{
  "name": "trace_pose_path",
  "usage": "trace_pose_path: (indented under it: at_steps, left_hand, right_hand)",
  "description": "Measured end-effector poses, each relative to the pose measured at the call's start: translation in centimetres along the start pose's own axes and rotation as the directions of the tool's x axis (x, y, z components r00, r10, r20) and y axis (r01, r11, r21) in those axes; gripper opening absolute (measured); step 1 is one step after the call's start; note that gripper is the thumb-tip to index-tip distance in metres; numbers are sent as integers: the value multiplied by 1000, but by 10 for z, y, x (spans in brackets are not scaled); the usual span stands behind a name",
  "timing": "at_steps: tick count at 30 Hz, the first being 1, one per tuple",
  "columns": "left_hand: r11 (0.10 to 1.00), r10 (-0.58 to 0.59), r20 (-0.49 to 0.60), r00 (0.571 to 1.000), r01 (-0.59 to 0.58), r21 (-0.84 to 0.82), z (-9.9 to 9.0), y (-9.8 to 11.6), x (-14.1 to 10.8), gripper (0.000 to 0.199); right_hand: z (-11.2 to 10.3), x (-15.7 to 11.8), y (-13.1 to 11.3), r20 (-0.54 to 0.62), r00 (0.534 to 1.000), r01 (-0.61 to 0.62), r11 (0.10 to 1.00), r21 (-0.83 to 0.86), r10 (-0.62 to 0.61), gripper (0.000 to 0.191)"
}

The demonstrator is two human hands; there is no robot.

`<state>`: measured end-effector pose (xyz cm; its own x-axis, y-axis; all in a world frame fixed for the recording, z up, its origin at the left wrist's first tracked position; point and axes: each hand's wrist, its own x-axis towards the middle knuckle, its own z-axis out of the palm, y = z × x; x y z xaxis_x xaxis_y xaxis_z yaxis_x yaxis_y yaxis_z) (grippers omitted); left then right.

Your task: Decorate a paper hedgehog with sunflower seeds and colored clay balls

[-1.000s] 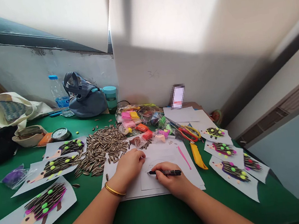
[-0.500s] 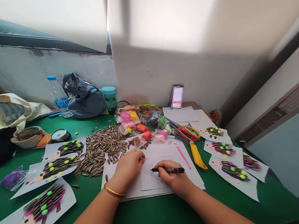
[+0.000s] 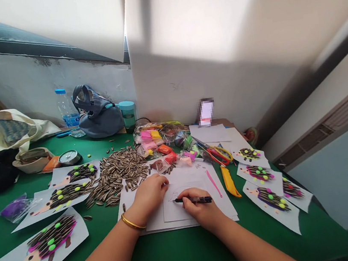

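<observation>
My right hand (image 3: 202, 208) is closed around a black pen (image 3: 197, 199), its tip touching a small white sheet of paper (image 3: 179, 214). Faint curved lines show on that sheet near the tip. Resting on the paper's left side, my left hand (image 3: 150, 194) holds nothing that I can see; its fingers lie on the sheet, slightly bent. Larger white sheets (image 3: 155, 225) lie underneath. A pink plastic modelling tool (image 3: 214, 183) lies right of the pen. Beyond my left hand spreads a heap of striped sunflower seeds (image 3: 118, 170).
Hedgehog pictures made with seeds lie left (image 3: 51, 240) and right (image 3: 270, 203). A yellow utility knife (image 3: 229, 182), scissors (image 3: 221, 155) and bagged coloured clay (image 3: 163, 149) sit around the sheets. Along the wall stand a blue bag (image 3: 101, 119), a water bottle (image 3: 68, 113) and a teal-lidded cup (image 3: 128, 115).
My right hand and the pen have shifted slightly left and down on the small sheet, and more of the drawn line shows. My left hand has stayed in place.
</observation>
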<state>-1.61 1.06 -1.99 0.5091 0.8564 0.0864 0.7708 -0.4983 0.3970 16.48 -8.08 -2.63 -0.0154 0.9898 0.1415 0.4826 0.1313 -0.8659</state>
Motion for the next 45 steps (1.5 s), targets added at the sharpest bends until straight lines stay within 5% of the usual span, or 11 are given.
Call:
trace_pose_path:
  at_steps: [9, 17, 20, 22, 26, 31, 37, 45]
  left_hand:
    - [1000, 5, 12, 1000, -5, 4, -1, 1, 1, 18]
    - [1000, -12, 29, 1000, 12, -7, -4, 2, 0, 17]
    - [1000, -17, 34, 999, 17, -11, -4, 1, 0, 16]
    - [1000, -15, 34, 999, 15, -16, -4, 1, 0, 16]
    - [1000, -4, 32, 999, 4, -11, -4, 1, 0, 16]
    - [1000, 0, 31, 1000, 0, 3, -7, 4, -2, 17]
    - [1000, -9, 37, 999, 8, 29, -8, 6, -2, 18]
    - [997, -8, 11, 1000, 7, 81, -9, 8, -4, 19]
  right_hand:
    - [-1, -1, -2, 24, 1000, -9, 998, 55, 8, 21]
    - [-25, 7, 17, -218, 973, -51, 994, 95, 71, 31]
    - [-40, 12, 25, -280, 957, 51, 995, -83, -72, 31]
    - [-51, 15, 31, -192, 965, 117, 952, -284, -176, 32]
    - [-72, 19, 43, -74, 992, 25, 755, -655, -98, 46]
    - [-88, 21, 53, -32, 999, -15, 573, -820, -20, 57]
    - [-87, 26, 49, -53, 998, -25, 553, -833, -34, 53]
    - [-68, 55, 13, 17, 995, 72, 572, -817, -102, 31]
